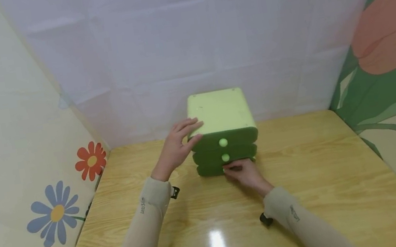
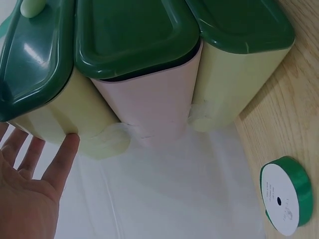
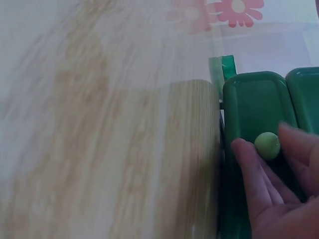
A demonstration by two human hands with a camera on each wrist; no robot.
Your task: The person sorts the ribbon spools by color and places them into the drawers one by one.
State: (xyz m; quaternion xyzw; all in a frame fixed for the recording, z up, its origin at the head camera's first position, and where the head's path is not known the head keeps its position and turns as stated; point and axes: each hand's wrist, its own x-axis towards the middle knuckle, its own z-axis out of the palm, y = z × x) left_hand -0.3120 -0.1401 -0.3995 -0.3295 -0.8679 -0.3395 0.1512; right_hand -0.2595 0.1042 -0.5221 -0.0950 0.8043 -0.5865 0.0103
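A small light-green cabinet (image 1: 217,109) with three stacked dark-green drawers stands at the back of the table. My left hand (image 1: 177,146) rests against its upper left edge, fingers over the top. In the left wrist view the left thumb (image 2: 64,162) lies along the cabinet's side. Low at the front, my right hand (image 1: 245,175) has its thumb and fingers about the light-green knob (image 3: 267,145) of the bottom drawer (image 3: 259,104), pinching it. A thin dark gap shows behind the middle drawer's front (image 2: 137,37).
A roll of green ribbon (image 2: 286,196) stands on the wooden table (image 1: 318,173) beside the cabinet; the head view does not show it. A pale cloth (image 1: 155,52) hangs close behind the cabinet. Flower-printed sheets (image 1: 387,67) border the sides.
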